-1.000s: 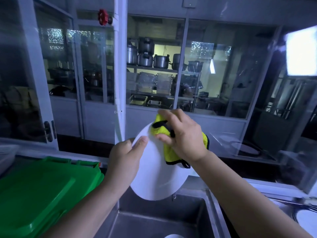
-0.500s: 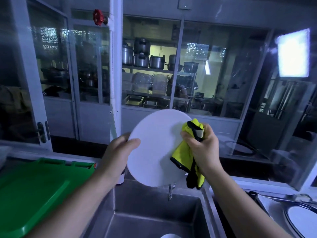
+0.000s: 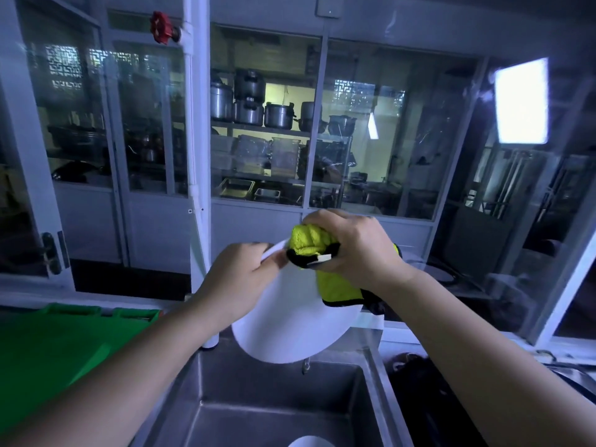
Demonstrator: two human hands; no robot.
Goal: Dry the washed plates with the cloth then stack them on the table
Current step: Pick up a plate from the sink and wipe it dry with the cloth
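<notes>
Cloth worked along the top rim of a white plate held over the sink.

The right hand (image 3: 351, 250) has its grip curled round a bunched yellow-green cloth (image 3: 309, 241) and presses it onto the upper rim of the white plate (image 3: 290, 321). The left hand (image 3: 245, 279) pinches the rim just beside it, thumb on the near face as far as the dim light lets me judge. Half a second ago the plate stood face-on with the cloth at its right edge. Now it tips back and the cloth has swept up to the top, so the wiping is mid-circuit and this plate is likely not ready to stack. It hangs above the steel sink (image 3: 258, 401), where another white dish (image 3: 306, 441) peeks in at the bottom edge. A green lid (image 3: 48, 346) lies to the left.
</notes>
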